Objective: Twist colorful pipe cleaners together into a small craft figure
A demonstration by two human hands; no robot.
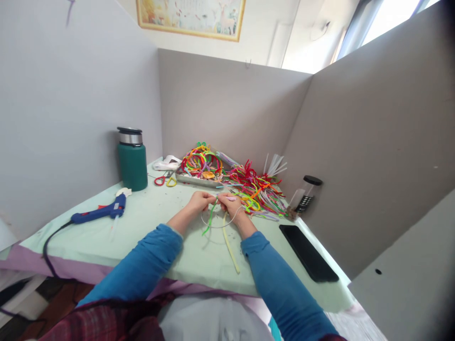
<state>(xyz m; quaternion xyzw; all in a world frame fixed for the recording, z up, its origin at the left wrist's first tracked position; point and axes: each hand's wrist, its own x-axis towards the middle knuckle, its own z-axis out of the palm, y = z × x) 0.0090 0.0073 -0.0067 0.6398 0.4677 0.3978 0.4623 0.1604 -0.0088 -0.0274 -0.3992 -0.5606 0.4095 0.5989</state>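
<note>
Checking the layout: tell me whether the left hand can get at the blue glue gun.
Likely yes: nothing blocks the tablecloth between the left hand and the blue glue gun, though that hand seems to pinch the green strip and might need to release it.

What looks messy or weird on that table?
The loose pile of fuzzy, multicoloured craft stems: it sprawls across the pale green table cover, right of the shallow metal tray, with strands poking every way.

Grey partitions (227, 104) stand around a green-covered table (149, 213), below a framed picture (192, 16) and a bright window (391, 20).
</note>
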